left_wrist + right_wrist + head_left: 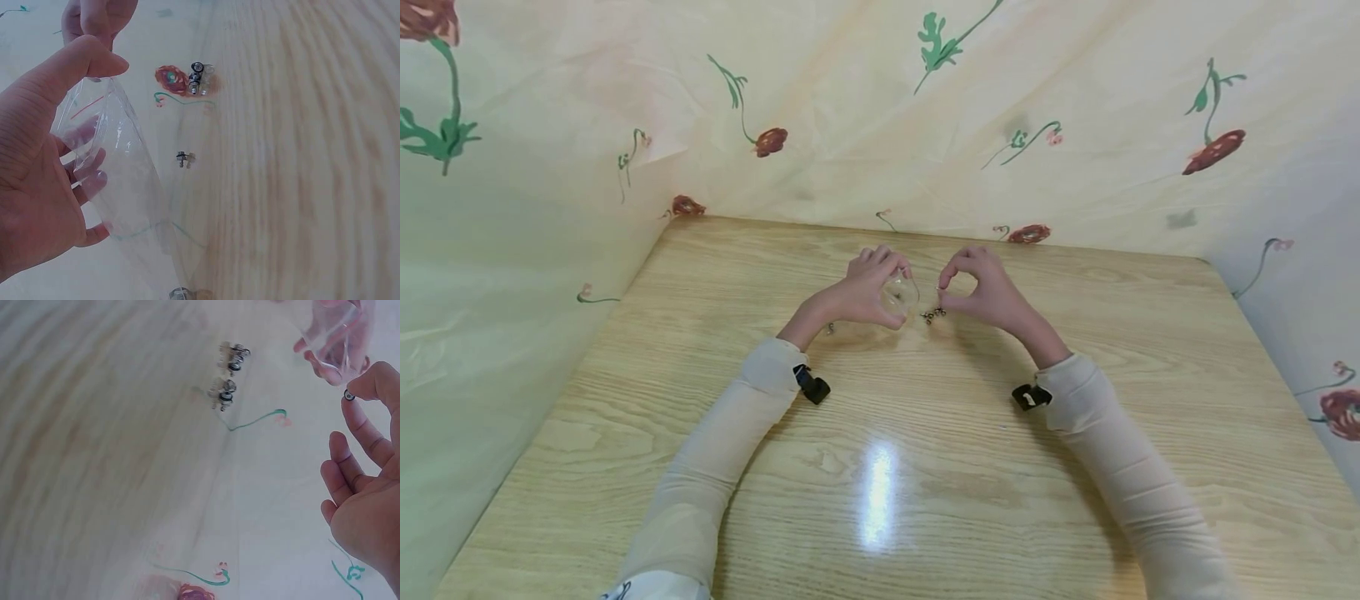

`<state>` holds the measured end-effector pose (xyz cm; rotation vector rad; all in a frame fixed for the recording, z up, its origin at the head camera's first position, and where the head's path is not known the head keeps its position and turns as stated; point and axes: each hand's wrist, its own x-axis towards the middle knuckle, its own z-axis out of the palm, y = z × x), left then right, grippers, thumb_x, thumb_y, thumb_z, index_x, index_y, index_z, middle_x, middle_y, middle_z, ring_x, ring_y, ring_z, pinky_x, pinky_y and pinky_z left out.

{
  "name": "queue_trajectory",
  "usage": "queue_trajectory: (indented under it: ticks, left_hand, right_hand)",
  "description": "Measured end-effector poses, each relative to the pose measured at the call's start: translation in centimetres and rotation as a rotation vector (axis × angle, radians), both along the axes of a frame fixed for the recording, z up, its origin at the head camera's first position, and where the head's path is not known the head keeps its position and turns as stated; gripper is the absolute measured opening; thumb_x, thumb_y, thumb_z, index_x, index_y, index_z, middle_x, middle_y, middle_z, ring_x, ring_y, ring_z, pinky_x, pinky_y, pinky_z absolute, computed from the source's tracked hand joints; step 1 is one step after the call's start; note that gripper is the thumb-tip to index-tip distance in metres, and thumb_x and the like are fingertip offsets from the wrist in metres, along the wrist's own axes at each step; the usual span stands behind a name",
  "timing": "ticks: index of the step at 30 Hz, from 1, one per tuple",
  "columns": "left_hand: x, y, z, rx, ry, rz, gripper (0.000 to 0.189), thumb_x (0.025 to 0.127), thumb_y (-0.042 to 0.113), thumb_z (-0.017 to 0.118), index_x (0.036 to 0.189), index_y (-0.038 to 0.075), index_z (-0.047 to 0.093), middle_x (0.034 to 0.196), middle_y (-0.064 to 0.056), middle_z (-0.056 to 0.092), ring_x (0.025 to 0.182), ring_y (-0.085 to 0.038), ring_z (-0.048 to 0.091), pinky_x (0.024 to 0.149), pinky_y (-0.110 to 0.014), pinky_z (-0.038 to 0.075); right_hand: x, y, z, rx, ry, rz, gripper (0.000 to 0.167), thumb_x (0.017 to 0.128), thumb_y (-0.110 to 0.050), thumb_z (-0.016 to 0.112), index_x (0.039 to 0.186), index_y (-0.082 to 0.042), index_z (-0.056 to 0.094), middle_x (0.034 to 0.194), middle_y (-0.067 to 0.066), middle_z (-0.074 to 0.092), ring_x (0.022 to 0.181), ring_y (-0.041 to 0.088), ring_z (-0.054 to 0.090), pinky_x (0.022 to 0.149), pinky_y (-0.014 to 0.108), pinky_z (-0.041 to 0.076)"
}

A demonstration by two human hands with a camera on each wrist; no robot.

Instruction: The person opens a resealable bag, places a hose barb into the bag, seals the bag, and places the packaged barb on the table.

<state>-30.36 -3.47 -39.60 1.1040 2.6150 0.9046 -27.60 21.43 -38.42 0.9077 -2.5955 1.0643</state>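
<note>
My left hand (867, 287) holds a clear plastic bag (128, 169) by its mouth, with the thumb on one side and the fingers behind the film. A short red line marks the bag near its top. Just right of it, my right hand (988, 292) pinches a small metal screw (349, 395) between thumb and index fingertip; its other fingers are loosely bent. Several small screws with dark washers (934, 315) lie in a cluster on the table below the right fingertips. Another screw (181, 157) stands apart from them, near the bag.
The wood-grain table (880, 467) carries a bright light reflection in front of the hands. A flowered sheet (850, 108) hangs behind the table and along both sides. One more small metal piece (831, 328) sits beneath the left wrist.
</note>
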Motion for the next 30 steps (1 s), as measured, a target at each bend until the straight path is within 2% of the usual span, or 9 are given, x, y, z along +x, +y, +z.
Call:
queue_trajectory:
  ticks: [6,11,14,16,21,26,28,30]
  left_hand:
    - [0.1,-0.1,0.0,-0.003,0.006,0.002,0.062,0.076,0.029,0.077,0.128,0.01,0.048,0.117,-0.007,0.041,0.11,-0.026,0.03,0.096,-0.046,0.026]
    - [0.2,-0.1,0.1,-0.003,0.016,0.002,0.061,0.077,0.03,0.077,0.127,0.012,0.048,0.118,-0.008,0.041,0.111,-0.026,0.03,0.096,-0.045,0.026]
    - [0.2,-0.2,0.1,-0.004,0.013,0.001,0.059,0.077,0.03,0.077,0.126,0.014,0.047,0.12,-0.009,0.042,0.112,-0.027,0.03,0.097,-0.046,0.026]
    - [0.2,-0.2,0.1,-0.003,0.007,0.001,0.059,0.077,0.029,0.078,0.125,0.015,0.046,0.123,-0.01,0.042,0.114,-0.027,0.03,0.098,-0.047,0.026]
    - [0.1,-0.1,0.1,-0.001,-0.002,0.008,0.06,0.075,0.029,0.078,0.125,0.017,0.047,0.126,-0.013,0.043,0.115,-0.028,0.03,0.1,-0.048,0.026]
    - [0.0,-0.1,0.0,-0.009,0.011,0.004,0.061,0.076,0.029,0.077,0.126,0.016,0.047,0.124,-0.013,0.043,0.113,-0.027,0.03,0.098,-0.046,0.027]
    - [0.1,-0.1,0.0,-0.012,0.01,0.003,0.061,0.076,0.03,0.077,0.127,0.015,0.047,0.123,-0.012,0.043,0.113,-0.026,0.03,0.097,-0.046,0.027]
    - [0.1,-0.1,0.1,-0.012,0.006,-0.001,0.062,0.076,0.03,0.077,0.128,0.014,0.047,0.123,-0.012,0.043,0.113,-0.026,0.03,0.097,-0.046,0.026]
  right_hand:
    - [-0.1,0.0,0.4,-0.063,0.007,-0.029,0.008,0.08,0.0,0.074,0.083,-0.006,0.07,0.095,0.015,0.064,0.097,0.029,0.049,0.093,0.044,0.03]
    - [-0.1,-0.2,0.9,-0.09,0.005,-0.046,0.009,0.081,0.003,0.073,0.083,-0.005,0.07,0.095,0.016,0.062,0.095,0.029,0.05,0.107,0.053,0.026]
    - [0.0,-0.4,1.2,-0.102,0.008,-0.059,0.008,0.082,0.001,0.074,0.083,-0.006,0.07,0.097,0.016,0.061,0.098,0.03,0.05,0.115,0.058,0.02]
    - [0.0,-0.5,1.3,-0.113,0.015,-0.063,0.007,0.083,0.001,0.074,0.084,-0.006,0.07,0.098,0.016,0.061,0.1,0.031,0.05,0.121,0.062,0.01]
    - [0.0,-0.5,1.6,-0.13,0.019,-0.062,0.007,0.083,0.001,0.074,0.085,-0.005,0.069,0.101,0.016,0.06,0.103,0.03,0.05,0.123,0.063,-0.001]
    - [0.1,-0.7,1.8,-0.134,0.027,-0.055,0.007,0.083,0.0,0.074,0.084,-0.006,0.07,0.1,0.015,0.06,0.102,0.029,0.051,0.123,0.063,0.001]
    - [0.2,-0.8,1.9,-0.134,0.039,-0.05,0.008,0.082,0.0,0.074,0.083,-0.007,0.07,0.099,0.015,0.061,0.101,0.03,0.051,0.121,0.061,0.007]
    - [0.2,-1.0,1.8,-0.138,0.057,-0.041,0.009,0.08,0.0,0.074,0.082,-0.007,0.07,0.097,0.015,0.061,0.098,0.03,0.051,0.116,0.054,0.018]
